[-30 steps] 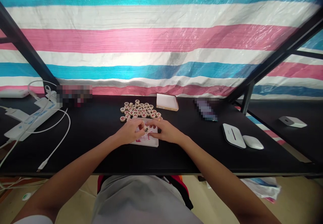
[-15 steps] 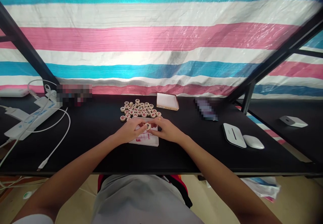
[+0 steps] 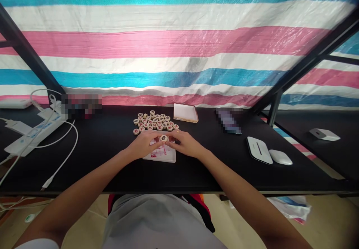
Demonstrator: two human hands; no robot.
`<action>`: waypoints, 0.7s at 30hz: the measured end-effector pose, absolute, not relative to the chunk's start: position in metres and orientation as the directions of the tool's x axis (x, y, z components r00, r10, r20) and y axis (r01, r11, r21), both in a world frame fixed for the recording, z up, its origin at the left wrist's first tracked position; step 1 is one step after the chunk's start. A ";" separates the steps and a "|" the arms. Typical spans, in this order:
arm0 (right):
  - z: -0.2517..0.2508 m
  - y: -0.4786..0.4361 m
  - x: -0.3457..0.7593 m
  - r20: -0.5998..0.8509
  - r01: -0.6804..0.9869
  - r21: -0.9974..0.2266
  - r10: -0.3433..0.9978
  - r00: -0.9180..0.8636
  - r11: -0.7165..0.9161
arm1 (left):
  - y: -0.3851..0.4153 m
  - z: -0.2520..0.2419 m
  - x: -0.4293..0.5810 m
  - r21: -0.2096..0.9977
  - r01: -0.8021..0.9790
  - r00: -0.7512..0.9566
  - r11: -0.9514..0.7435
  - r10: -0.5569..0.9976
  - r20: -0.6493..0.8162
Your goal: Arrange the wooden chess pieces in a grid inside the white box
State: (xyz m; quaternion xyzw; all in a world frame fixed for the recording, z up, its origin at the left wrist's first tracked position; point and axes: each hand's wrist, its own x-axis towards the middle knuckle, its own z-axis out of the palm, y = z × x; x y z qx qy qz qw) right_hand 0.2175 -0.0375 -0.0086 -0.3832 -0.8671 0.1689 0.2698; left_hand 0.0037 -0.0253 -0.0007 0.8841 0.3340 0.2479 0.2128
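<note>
A round wooden game piece (image 3: 163, 138) with a dark mark on top is pinched between the fingertips of my left hand (image 3: 144, 145) and my right hand (image 3: 185, 144). Both hands hover over a flat white box (image 3: 162, 156) with red print that lies on the black table (image 3: 112, 155). Just behind the hands lies a heap of several more round wooden pieces (image 3: 153, 122) with red and dark characters. My right hand wears a ring.
A white box lid (image 3: 185, 113) lies behind the pile. A white power strip (image 3: 30, 133) with cables (image 3: 63, 144) sits at the left. Two white devices (image 3: 259, 150) (image 3: 280, 157) rest at the right, another (image 3: 324, 134) on a side table. A striped tarp hangs behind.
The piece between my fingertips has been lifted slightly and turned so its marked face shows on top; both hands have drawn a little closer together over the white box.
</note>
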 end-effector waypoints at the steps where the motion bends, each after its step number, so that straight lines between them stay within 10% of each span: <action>1: -0.009 -0.037 0.218 0.334 0.575 -0.500 0.757 -0.562 0.647 | -0.025 -0.001 0.004 0.539 0.488 0.654 -0.686 0.697 0.295; 21: -0.023 -0.027 0.214 0.425 0.649 -0.438 0.780 -0.460 0.622 | -0.019 0.001 -0.009 0.178 0.656 0.686 -0.733 0.678 0.262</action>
